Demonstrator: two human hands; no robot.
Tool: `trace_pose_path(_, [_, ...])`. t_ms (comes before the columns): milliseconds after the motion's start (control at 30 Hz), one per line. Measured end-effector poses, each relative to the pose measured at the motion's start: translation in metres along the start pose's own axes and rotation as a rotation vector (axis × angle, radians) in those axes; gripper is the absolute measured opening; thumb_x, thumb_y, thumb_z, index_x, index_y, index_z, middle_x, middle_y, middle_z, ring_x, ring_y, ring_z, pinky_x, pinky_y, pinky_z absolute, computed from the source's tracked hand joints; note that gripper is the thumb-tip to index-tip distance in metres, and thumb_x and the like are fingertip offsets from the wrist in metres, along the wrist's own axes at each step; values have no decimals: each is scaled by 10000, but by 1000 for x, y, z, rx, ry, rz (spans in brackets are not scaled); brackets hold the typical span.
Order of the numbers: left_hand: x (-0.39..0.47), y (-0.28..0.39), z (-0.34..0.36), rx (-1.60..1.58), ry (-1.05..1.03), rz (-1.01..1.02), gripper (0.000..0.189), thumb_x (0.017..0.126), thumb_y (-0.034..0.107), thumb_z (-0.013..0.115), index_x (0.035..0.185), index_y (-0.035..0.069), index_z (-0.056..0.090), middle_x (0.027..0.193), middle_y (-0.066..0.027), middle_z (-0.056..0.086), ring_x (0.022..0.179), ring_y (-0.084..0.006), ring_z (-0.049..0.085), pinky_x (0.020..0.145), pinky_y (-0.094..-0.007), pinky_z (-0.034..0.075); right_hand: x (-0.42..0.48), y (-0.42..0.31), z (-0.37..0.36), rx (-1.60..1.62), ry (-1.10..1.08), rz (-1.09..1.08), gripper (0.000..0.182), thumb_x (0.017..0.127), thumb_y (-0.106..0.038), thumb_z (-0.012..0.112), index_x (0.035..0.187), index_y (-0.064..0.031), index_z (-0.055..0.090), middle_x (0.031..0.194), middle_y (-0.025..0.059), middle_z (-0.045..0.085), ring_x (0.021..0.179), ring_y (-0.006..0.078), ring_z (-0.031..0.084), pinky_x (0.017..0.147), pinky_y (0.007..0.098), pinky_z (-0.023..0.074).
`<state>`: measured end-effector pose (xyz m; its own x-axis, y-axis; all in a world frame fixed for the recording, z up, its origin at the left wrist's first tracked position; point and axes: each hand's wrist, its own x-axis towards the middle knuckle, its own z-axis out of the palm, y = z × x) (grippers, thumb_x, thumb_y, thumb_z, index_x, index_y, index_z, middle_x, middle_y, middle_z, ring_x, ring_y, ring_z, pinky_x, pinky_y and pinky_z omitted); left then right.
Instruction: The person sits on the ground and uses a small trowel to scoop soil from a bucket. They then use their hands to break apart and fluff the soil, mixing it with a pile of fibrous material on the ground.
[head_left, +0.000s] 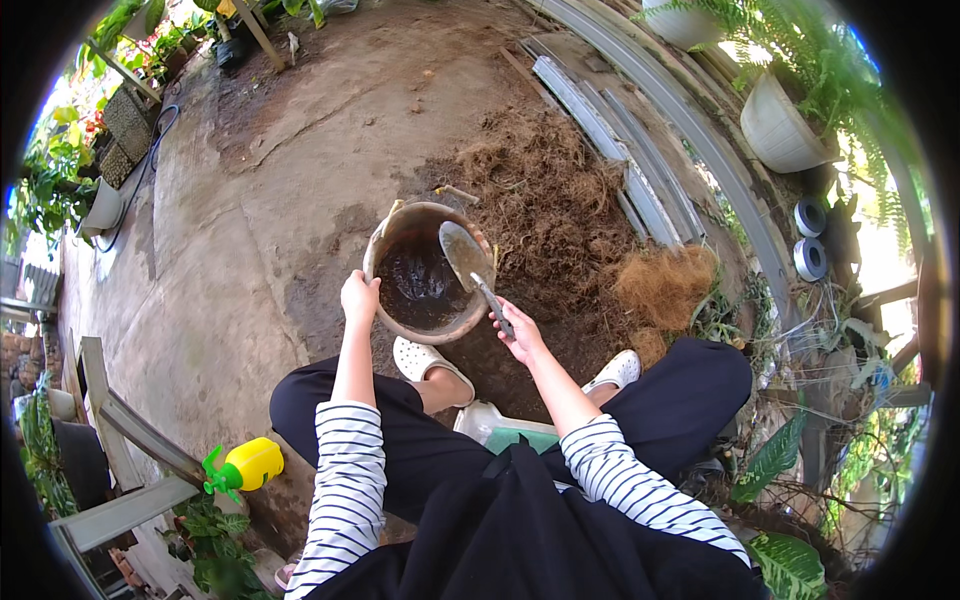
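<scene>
A round, worn plant pot stands tilted before me, with dark, wet-looking matter at its bottom. My left hand grips the pot's left rim, thumb on the edge. In my right hand is the dark handle of a garden trowel; its soil-smeared metal blade reaches over the pot's inner right side. Beside the pot, to the right, spreads a heap of brown fibrous matter mixed with soil. A lighter orange-brown clump of fibre lies at the heap's right edge.
Metal profiles lie beyond the heap. White clogs are on my feet, either side of the pot's near edge. A yellow and green spray bottle is at lower left. White hanging planters with ferns are at upper right; a hose runs at upper left.
</scene>
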<state>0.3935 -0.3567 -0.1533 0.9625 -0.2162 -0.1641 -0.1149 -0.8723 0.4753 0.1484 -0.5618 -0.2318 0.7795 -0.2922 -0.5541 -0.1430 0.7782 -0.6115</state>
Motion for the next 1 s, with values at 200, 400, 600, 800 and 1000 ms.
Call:
trace_pose_path(200, [3, -6, 1, 12, -7, -19, 310, 764, 235, 699, 937, 0, 593, 889, -201, 648, 883, -357, 621, 779, -416, 476, -6, -20, -46, 218, 139, -87, 332, 938, -269, 511, 1253, -167, 530, 905, 4, 607, 727, 68, 515, 559, 200, 409])
trace_pose_path(400, [3, -7, 4, 10, -8, -19, 313, 765, 240, 696, 936, -2, 595, 886, -203, 648, 876, -357, 623, 776, -416, 478, -14, -31, -50, 253, 172, -39, 313, 945, -266, 490, 1236, -165, 545, 884, 16, 609, 695, 74, 516, 532, 203, 407])
trace_pose_path(600, [1, -6, 0, 52, 0, 0, 305, 767, 246, 694, 916, -2, 597, 880, -204, 649, 870, -357, 626, 776, -418, 479, -10, -26, 13, -164, 73, -14, 349, 950, -267, 493, 1250, -91, 533, 825, 6, 608, 625, 51, 512, 477, 165, 388])
trace_pose_path(800, [-3, 0, 0, 26, -6, 13, 302, 761, 245, 698, 899, -2, 594, 876, -204, 648, 866, -362, 625, 776, -423, 478, 30, 7, 34, -982, 270, -238, 297, 934, -246, 493, 1088, -40, 641, 772, 50, 637, 657, 112, 563, 611, 275, 458])
trace_pose_path(1000, [-3, -2, 2, 33, 6, 13, 300, 757, 247, 702, 882, -1, 589, 860, -204, 647, 856, -362, 625, 769, -426, 478, 43, 23, 21, -885, 285, -119, 310, 917, -302, 499, 1112, -111, 645, 850, 87, 669, 723, 194, 626, 667, 309, 486])
